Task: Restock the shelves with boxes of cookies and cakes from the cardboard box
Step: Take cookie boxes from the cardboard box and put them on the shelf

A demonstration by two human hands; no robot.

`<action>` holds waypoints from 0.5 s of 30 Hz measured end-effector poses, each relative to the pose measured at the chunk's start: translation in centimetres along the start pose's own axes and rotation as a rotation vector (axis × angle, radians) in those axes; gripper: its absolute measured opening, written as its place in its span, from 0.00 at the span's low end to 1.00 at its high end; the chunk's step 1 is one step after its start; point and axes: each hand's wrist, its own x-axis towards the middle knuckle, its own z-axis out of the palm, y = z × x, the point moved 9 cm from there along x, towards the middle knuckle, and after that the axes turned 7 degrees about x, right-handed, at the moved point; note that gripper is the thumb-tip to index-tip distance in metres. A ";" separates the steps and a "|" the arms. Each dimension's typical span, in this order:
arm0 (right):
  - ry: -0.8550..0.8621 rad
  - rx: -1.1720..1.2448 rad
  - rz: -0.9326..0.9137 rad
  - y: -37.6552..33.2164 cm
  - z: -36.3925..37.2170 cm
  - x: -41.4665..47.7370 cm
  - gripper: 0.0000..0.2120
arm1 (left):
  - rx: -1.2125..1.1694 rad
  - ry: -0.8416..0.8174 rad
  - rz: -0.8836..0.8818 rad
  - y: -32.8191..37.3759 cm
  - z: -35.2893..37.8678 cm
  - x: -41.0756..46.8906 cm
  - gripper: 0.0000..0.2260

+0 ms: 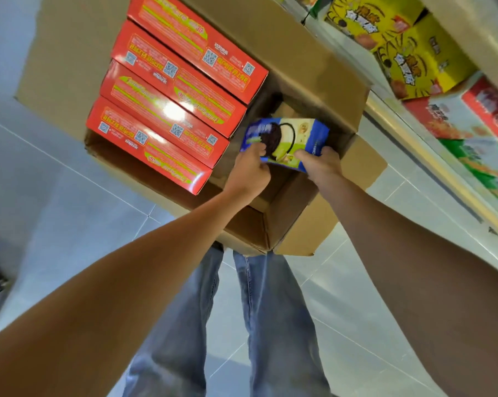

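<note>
two hands, left (pixel 252 167) and right (pixel 320 164), grip a blue cookie box (pixel 285 140) above the open carton (pixel 285 207), beside four red boxes (pixel 167 93).

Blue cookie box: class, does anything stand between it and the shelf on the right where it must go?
Nothing visible blocks it. The left hand and right hand hold the blue cookie box over the open cardboard box. The shelf lies right of it, though yellow boxes and others fill the stretch in view.

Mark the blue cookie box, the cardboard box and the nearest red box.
blue cookie box (pixel 296 136): head view, front face.
cardboard box (pixel 287 207): head view, near wall.
nearest red box (pixel 150 147): head view, top face.
</note>
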 end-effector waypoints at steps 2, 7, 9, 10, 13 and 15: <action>-0.090 -0.018 -0.046 0.0 -0.8 -2.2 0.17 | 0.020 0.009 0.021 1.1 -1.4 -1.0 0.20; -0.425 0.122 0.039 0.0 -4.1 -10.2 0.20 | 0.106 -0.227 0.148 6.4 -3.5 -4.8 0.38; -0.538 0.180 0.101 0.2 -5.2 -12.9 0.20 | 0.171 -0.330 0.163 8.0 -4.6 -6.3 0.38; -0.569 0.221 0.123 -0.1 -6.5 -14.9 0.19 | 0.214 -0.380 0.173 8.8 -5.2 -7.5 0.36; -0.646 0.295 0.139 -1.5 -9.1 -20.0 0.20 | 0.504 -0.463 0.284 10.8 -7.4 -11.0 0.33; -0.667 0.331 0.146 -2.6 -10.7 -22.6 0.22 | 0.574 -0.426 0.367 12.9 -8.8 -13.3 0.26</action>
